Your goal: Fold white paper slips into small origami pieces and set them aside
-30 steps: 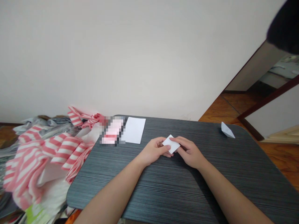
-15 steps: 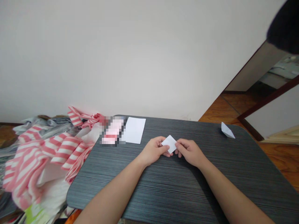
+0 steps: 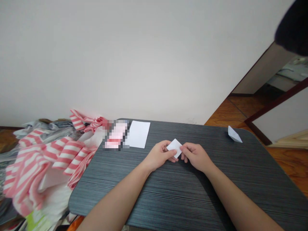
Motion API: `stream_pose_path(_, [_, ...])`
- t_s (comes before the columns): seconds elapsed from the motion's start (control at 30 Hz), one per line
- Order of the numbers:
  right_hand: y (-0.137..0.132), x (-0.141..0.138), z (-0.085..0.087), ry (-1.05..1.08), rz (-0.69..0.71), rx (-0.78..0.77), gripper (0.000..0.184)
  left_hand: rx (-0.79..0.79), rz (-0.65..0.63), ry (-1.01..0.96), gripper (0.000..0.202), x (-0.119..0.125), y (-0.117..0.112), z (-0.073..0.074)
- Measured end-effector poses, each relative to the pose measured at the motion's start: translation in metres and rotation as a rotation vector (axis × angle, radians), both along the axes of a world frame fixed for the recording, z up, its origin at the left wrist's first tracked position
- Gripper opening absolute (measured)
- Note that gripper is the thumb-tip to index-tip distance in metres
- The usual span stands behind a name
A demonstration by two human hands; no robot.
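Observation:
A small folded piece of white paper [image 3: 174,148] is held above the dark grey wood-grain table [image 3: 216,179], a diamond shape between my two hands. My left hand [image 3: 158,155] pinches its lower left side, and my right hand [image 3: 195,157] grips its right corner with the fingertips. A flat sheet of white paper [image 3: 138,134] lies at the table's far edge, left of my hands. A small folded paper boat [image 3: 234,134] sits at the far right corner, out of reach of my fingers.
Next to the white sheet lies a pixelated, pink-and-white item [image 3: 116,135]. Pink-and-white striped plastic bags [image 3: 48,160] are heaped beyond the table's left edge. A white wall [image 3: 120,57] rises behind the table, and a dark blurred shape [image 3: 293,27] covers the top right corner.
My right hand has shifted slightly right, and its fingers now hold the paper's right corner rather than lying across it. The paper has turned a little in my grip.

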State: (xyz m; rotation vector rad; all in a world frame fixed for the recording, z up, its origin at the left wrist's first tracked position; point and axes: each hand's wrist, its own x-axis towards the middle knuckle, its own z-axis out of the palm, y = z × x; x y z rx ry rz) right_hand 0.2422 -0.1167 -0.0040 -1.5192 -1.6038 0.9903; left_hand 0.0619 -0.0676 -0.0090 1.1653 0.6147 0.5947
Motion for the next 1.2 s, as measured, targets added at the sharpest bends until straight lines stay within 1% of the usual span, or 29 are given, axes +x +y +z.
stream_pose_path(0.17, [0.0000, -0.0009, 0.0038, 0.007, 0.031, 0.003, 0.033, 0.051, 0.001, 0.076, 0.026, 0.0002, -0.0009, 0.0005])
stream_pose_path(0.37, [0.0000, -0.0008, 0.0031, 0.034, 0.066, -0.013, 0.031, 0.091, -0.011, 0.104, 0.019, -0.0009, -0.0009, -0.0001])
stream_pose_path(0.57, [0.0006, 0.0000, 0.0014, 0.051, 0.062, -0.037, 0.037, 0.083, -0.001, 0.114, 0.021, -0.0003, -0.0008, 0.0005])
stream_pose_path(0.73, [0.0011, 0.0016, 0.0021, 0.029, 0.053, -0.045, 0.035, 0.072, 0.004, 0.109, 0.022, 0.0001, -0.0009, 0.0011])
stream_pose_path(0.9, [0.0007, 0.0029, 0.0030, -0.047, 0.057, -0.017, 0.038, 0.072, 0.008, 0.116, 0.023, -0.0003, -0.0004, 0.0003])
stream_pose_path(1.0, [0.0011, 0.0029, 0.0027, -0.046, 0.060, -0.011, 0.040, 0.072, 0.009, 0.117, 0.023, -0.0002, -0.0005, 0.0009])
stream_pose_path(1.2, [0.0024, -0.0004, 0.0000, 0.018, 0.061, 0.022, 0.025, 0.124, -0.037, 0.146, 0.018, 0.0008, -0.0042, 0.0029])
